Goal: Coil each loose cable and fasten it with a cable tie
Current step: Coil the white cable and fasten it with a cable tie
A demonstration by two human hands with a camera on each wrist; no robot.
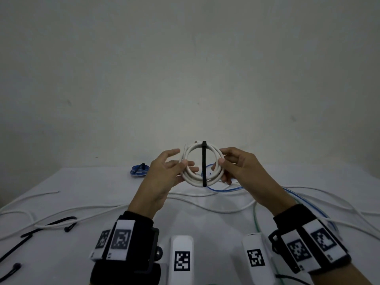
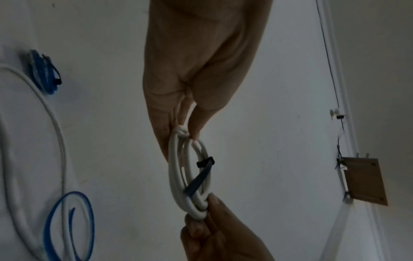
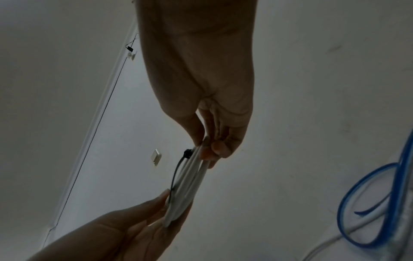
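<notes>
A coiled white cable (image 1: 195, 177) is held upright above the table between both hands. A black cable tie (image 1: 204, 163) runs straight across the coil, its head at the top. My left hand (image 1: 176, 167) pinches the coil's left side (image 2: 178, 169) between thumb and fingers. My right hand (image 1: 224, 165) pinches the right side (image 3: 190, 178) the same way. In the left wrist view the tie (image 2: 201, 176) slants across the loops and the right hand (image 2: 214, 227) grips the coil's far end. In the right wrist view the left hand (image 3: 143, 217) holds the lower end.
A blue coil (image 1: 139, 170) bound with a black tie lies at the table's far left. Loose white cables (image 1: 82, 210), a blue cable (image 1: 226, 189) and a green one (image 1: 256, 221) trail over the white table. Black cable ties (image 1: 49, 225) lie near left.
</notes>
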